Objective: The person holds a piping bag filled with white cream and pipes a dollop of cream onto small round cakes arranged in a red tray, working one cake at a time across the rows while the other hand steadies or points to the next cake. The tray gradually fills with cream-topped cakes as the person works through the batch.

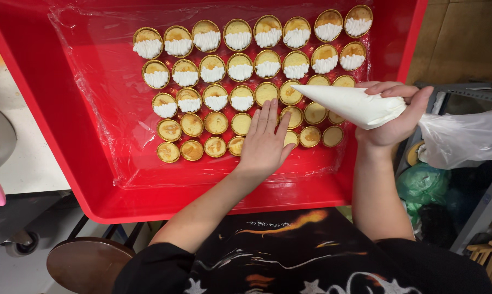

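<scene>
Left hand (pixel 264 142) rests with fingers spread on small tarts (pixel 216 123), while right hand (pixel 390 117) grips a white piping bag (pixel 350 103).

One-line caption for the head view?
Right hand aims a white piping bag at small tarts in a red tray; left hand rests flat.

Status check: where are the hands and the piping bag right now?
Right hand grips piping bag, tip over third row. Left hand flat on tarts, bare rows. Top rows already creamed. Red tray plastic-lined; nothing blocking.

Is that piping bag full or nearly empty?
Still fairly full: the piping bag bulges white from tip to the right hand.
</scene>
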